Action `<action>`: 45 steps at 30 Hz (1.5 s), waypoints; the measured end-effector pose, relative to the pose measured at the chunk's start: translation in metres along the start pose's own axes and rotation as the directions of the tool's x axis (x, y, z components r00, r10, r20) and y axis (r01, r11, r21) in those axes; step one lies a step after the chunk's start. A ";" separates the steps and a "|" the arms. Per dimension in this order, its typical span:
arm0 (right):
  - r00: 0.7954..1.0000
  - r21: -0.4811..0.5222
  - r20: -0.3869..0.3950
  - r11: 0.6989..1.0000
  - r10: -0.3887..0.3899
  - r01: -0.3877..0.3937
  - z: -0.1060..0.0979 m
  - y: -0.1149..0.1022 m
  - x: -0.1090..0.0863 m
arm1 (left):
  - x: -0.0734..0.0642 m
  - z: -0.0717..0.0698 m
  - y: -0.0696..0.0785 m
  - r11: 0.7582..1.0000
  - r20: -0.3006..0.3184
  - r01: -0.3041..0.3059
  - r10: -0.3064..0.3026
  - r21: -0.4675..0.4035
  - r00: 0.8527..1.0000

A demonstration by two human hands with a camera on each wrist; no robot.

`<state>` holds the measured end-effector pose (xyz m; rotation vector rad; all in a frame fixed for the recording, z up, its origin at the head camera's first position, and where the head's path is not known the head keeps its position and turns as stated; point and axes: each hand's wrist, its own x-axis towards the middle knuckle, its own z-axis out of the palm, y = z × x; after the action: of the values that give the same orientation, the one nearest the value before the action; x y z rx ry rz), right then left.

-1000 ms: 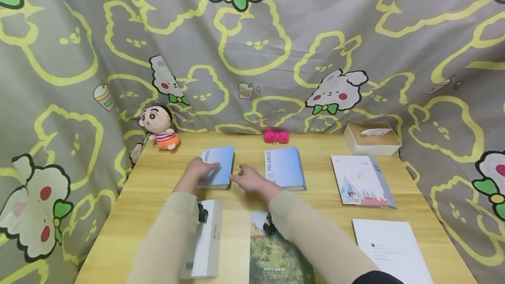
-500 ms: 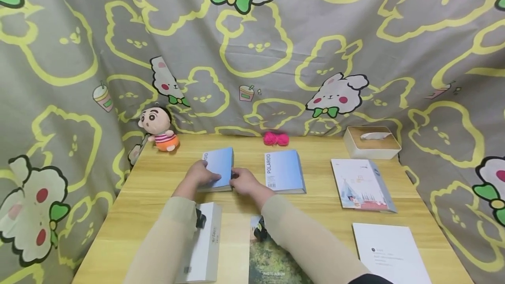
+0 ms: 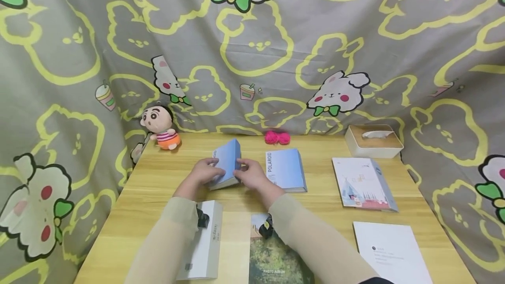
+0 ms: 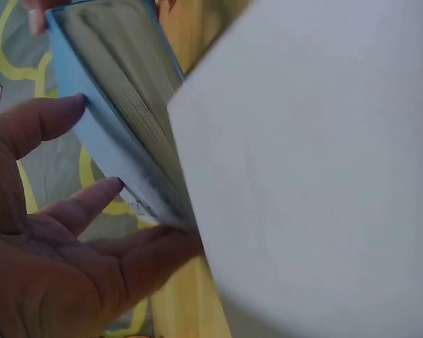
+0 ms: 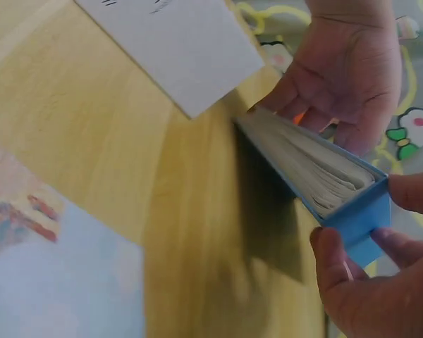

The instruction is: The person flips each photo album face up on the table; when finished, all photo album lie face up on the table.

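Book (image 3: 229, 160), blue, tilts over the surface (image 3: 130, 214), fingers of the left hand (image 3: 203, 171) and right hand (image 3: 251, 174) pinching opposite sides; one slack grip, I reckon, could slide it against the second blue book (image 3: 286, 171).

POLAROID albums (image 3: 227, 160): blue fading to white | yarn (image 3: 277, 138): hot pink | plush doll (image 3: 159, 127): magenta-white striped top, orange shorts | curtain (image 3: 189, 30): grey, yellow outlines, white rabbits, green bows | tissue box (image 3: 375, 151): white, tan lid
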<state>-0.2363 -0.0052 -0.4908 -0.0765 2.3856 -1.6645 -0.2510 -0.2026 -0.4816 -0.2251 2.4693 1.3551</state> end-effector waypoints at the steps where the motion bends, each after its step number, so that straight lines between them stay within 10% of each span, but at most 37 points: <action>1: 1.000 -0.014 -0.009 1.000 -0.014 0.014 -0.002 -0.002 -0.001 | -0.001 0.001 0.001 1.000 0.007 0.002 -0.001 -0.023 1.000; 9: 0.996 -0.035 -0.059 0.997 -0.064 0.062 -0.009 -0.015 -0.009 | -0.015 0.014 0.023 0.982 0.087 -0.024 0.040 -0.185 0.995; 18: 0.993 -0.011 -0.093 0.997 -0.072 0.072 -0.005 -0.012 -0.010 | -0.022 0.019 0.025 0.986 -0.020 -0.070 0.067 -0.149 0.998; 38: 0.990 0.168 0.024 0.977 -0.138 0.132 -0.007 -0.006 -0.009 | -0.021 0.012 0.019 0.918 -0.084 -0.159 0.137 -0.364 0.987; 45: 0.986 0.167 0.065 0.976 -0.152 0.140 -0.007 -0.008 -0.014 | -0.023 0.019 0.016 0.938 -0.192 -0.197 0.145 -0.286 0.971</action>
<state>-0.2247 0.0012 -0.4790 -0.2902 2.2263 -1.8787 -0.2306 -0.1784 -0.4707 -0.2043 2.4503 1.8638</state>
